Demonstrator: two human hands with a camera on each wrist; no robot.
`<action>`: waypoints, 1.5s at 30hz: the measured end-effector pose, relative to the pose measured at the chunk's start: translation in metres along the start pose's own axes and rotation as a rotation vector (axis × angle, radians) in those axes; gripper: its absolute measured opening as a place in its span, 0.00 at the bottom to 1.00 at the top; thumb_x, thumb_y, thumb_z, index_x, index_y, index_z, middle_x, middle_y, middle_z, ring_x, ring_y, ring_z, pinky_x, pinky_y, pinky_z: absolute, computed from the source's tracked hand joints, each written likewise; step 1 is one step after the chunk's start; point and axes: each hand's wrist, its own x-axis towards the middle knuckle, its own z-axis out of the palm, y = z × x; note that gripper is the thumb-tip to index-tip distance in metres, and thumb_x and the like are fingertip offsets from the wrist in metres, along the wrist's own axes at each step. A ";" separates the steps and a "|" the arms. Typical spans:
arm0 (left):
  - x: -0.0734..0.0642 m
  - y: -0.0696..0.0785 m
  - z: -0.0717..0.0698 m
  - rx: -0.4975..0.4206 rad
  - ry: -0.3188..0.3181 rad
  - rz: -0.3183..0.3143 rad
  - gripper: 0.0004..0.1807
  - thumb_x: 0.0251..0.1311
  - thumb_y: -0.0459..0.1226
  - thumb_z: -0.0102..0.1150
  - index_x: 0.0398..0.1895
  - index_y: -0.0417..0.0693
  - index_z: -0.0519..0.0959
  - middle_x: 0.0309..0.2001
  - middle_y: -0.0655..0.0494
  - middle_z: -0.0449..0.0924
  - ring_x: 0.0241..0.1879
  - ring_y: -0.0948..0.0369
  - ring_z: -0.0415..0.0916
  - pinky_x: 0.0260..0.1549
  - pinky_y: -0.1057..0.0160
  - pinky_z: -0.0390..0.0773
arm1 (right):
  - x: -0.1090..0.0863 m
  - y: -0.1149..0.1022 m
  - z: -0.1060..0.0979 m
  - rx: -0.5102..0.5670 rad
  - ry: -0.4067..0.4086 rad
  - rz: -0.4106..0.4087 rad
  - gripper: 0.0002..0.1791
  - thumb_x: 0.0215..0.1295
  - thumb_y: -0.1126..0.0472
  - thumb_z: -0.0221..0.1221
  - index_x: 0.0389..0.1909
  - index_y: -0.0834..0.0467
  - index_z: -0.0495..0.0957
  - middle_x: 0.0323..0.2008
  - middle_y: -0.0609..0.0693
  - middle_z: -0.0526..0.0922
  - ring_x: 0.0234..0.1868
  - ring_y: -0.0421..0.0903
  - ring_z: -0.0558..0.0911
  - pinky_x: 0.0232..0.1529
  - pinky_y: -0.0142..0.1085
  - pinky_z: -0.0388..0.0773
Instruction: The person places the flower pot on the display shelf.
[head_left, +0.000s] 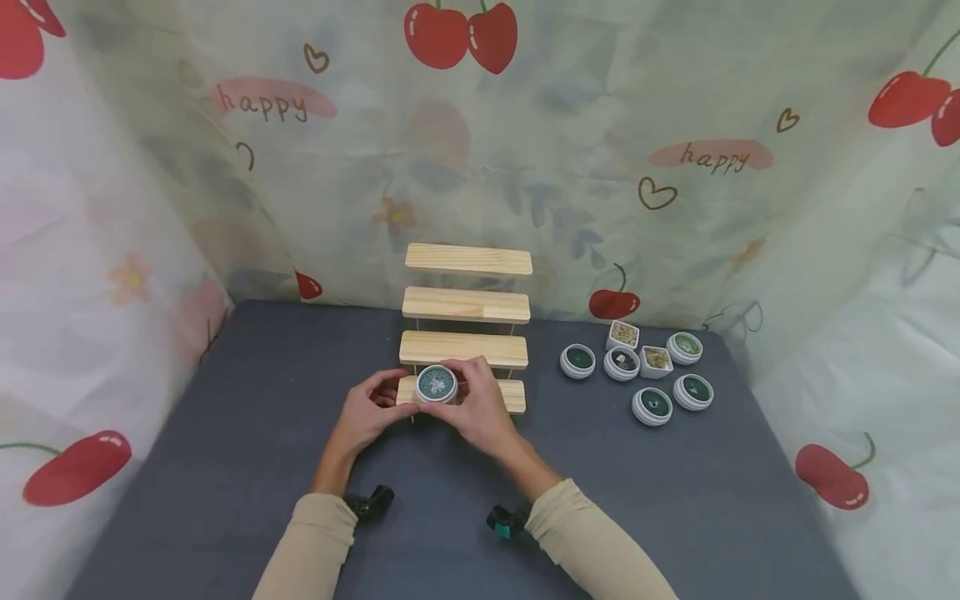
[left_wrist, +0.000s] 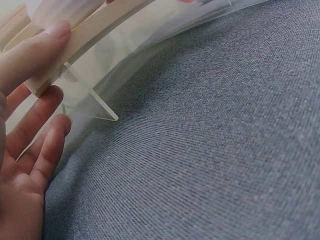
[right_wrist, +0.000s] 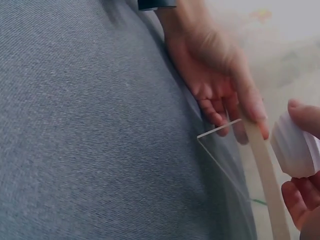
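My right hand (head_left: pixel 483 408) pinches a round white pot (head_left: pixel 437 383) between thumb and fingers. Its top is green with a pale figure in the middle. The pot is over the left part of the lowest board (head_left: pixel 512 397) of a stepped wooden display rack. In the right wrist view the ribbed side of the pot (right_wrist: pixel 291 147) faces the camera, close to the board (right_wrist: pixel 265 172). My left hand (head_left: pixel 367 412) holds that board's left end, thumb on the front edge. The left wrist view shows its other fingers (left_wrist: pixel 42 117) below the board, beside a clear support (left_wrist: pixel 102 102).
Three more wooden boards (head_left: pixel 465 306) rise behind in steps. To the right stand several round white pots (head_left: pixel 577 362) with dark or green tops, and two square white pots (head_left: pixel 656 362) with grainy contents. A printed curtain (head_left: pixel 480 167) encloses the dark grey tabletop (head_left: pixel 285 392).
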 end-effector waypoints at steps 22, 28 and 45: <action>0.010 -0.032 0.006 0.027 0.052 0.009 0.34 0.49 0.39 0.81 0.62 0.48 0.80 0.47 0.42 0.84 0.40 0.61 0.78 0.39 0.72 0.77 | -0.003 0.005 0.015 0.016 0.090 0.058 0.38 0.50 0.54 0.79 0.60 0.57 0.73 0.52 0.52 0.79 0.48 0.44 0.83 0.48 0.34 0.82; 0.010 -0.035 0.006 -0.002 0.052 0.028 0.33 0.48 0.39 0.81 0.60 0.50 0.81 0.46 0.43 0.83 0.38 0.64 0.78 0.39 0.72 0.78 | -0.006 0.004 0.016 0.012 0.108 0.098 0.40 0.48 0.52 0.80 0.60 0.57 0.72 0.54 0.52 0.80 0.48 0.45 0.86 0.51 0.37 0.83; -0.001 -0.001 0.005 0.033 0.021 0.002 0.34 0.49 0.36 0.80 0.61 0.41 0.79 0.48 0.39 0.83 0.40 0.59 0.78 0.41 0.69 0.78 | -0.018 0.002 -0.048 0.039 0.110 0.001 0.38 0.49 0.61 0.80 0.60 0.61 0.73 0.56 0.57 0.78 0.57 0.57 0.82 0.55 0.45 0.82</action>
